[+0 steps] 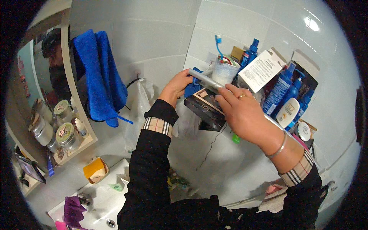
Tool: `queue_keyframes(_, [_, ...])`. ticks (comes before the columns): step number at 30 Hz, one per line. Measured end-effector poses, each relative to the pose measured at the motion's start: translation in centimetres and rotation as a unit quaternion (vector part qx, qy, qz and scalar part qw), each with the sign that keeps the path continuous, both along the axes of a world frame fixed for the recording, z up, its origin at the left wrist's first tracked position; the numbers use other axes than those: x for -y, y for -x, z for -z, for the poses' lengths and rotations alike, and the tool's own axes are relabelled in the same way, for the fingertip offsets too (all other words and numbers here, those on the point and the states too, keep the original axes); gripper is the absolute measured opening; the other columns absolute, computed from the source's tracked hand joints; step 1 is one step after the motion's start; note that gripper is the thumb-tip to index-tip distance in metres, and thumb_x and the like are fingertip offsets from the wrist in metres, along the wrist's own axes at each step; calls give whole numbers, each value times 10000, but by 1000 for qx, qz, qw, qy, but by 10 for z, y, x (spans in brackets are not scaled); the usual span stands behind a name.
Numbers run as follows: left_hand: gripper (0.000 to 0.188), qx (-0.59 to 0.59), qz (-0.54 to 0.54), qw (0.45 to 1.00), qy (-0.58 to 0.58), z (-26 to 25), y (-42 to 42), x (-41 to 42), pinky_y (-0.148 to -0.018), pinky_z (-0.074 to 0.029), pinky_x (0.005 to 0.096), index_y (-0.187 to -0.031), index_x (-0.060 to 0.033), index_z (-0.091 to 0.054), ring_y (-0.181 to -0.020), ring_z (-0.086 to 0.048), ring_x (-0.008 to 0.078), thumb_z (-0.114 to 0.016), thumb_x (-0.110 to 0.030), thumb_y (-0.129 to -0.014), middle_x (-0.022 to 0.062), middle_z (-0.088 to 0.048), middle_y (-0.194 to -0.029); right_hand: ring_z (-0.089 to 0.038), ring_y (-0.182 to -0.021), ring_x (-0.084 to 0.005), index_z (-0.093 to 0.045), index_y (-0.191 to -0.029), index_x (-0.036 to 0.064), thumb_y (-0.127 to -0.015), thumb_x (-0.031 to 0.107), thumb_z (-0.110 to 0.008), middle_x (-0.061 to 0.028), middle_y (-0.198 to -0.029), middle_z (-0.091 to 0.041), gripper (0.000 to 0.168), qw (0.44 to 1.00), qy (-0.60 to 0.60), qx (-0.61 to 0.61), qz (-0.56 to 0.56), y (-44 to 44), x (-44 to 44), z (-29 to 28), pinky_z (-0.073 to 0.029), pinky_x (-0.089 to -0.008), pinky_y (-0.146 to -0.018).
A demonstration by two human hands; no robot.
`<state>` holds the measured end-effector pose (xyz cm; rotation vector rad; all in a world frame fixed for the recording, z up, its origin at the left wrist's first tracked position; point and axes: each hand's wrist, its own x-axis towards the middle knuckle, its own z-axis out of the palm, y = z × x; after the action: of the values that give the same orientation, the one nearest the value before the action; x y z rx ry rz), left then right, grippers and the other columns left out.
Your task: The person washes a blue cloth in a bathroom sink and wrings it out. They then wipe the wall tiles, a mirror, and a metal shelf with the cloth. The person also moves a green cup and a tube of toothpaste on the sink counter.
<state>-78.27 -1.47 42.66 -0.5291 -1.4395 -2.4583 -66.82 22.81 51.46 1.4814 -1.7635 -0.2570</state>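
A slim silver tube [204, 79] spans the gap between my hands above a corner shelf. My left hand [176, 85] grips its far-left end, along with a crumpled blue cloth [190, 90]. At the other end, the fingers of my right hand [243, 112] close on the tube; the thumb is hidden. Beneath the tube lies a black box [198, 110] bearing writing. Just behind it stands a pale cup [224, 70] with a blue toothbrush [218, 44] in it. A white carton [262, 70] leans beside the cup, beyond my right hand.
Several blue bottles [278, 86] and a white oval bottle [287, 112] crowd the shelf's right side. A blue towel [100, 77] hangs at left, near a mirror cabinet [77, 151] holding jars. Below are a soap dish [96, 171] and a white sink [100, 195].
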Motion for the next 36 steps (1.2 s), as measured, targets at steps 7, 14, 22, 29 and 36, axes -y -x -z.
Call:
queue_keyframes(7, [180, -90, -113, 986, 87, -5, 37, 3, -608, -437, 250, -910, -1, -588, -715, -526, 105, -462, 41, -790, 25, -579, -793, -487, -1089, -324, -538, -1056, -77, -745, 120, -475, -230, -1139, -524, 373, 984, -52, -103, 136, 11, 43, 9, -338, -400, -938])
queue_keyframes(14, [150, -23, -76, 985, 153, 8, 50, 20, -545, -430, 254, -868, -22, -609, -647, -515, 110, -464, -26, -831, 32, -586, -766, -518, -1058, -320, -562, -1004, -83, -762, 152, -439, -259, -1104, -541, 359, 972, -70, -173, 143, 16, 50, 14, -284, -393, -983])
queue_keyframes(22, [154, -13, -69, 990, 121, 2, 22, 15, -550, -450, 254, -854, 20, -611, -630, -547, 121, -485, 6, -766, 46, -600, -764, -537, -1022, -312, -597, -915, -74, -743, 130, -463, -253, -1059, -562, 299, 986, -38, -116, 113, 22, 45, 9, -311, -390, -965])
queue_keyframes(29, [212, -24, -31, 976, -213, 27, -27, 30, -674, -535, 370, -977, 19, -539, -748, -624, 248, -439, -3, -791, 140, -616, -849, -556, -979, -298, -629, -853, -27, -722, 133, -498, -213, -1005, -589, 245, 989, -40, -101, 104, 28, 35, 9, -339, -375, -931])
queue_keyframes(36, [197, -166, -4, 929, -331, 69, -79, 20, -729, -514, 381, -950, -18, -569, -812, -608, 275, -500, -172, -848, 140, -615, -931, -558, -969, -256, -627, -896, 10, -739, 143, -497, -174, -1000, -593, 243, 976, -95, -64, 186, 26, 39, 4, -346, -374, -912])
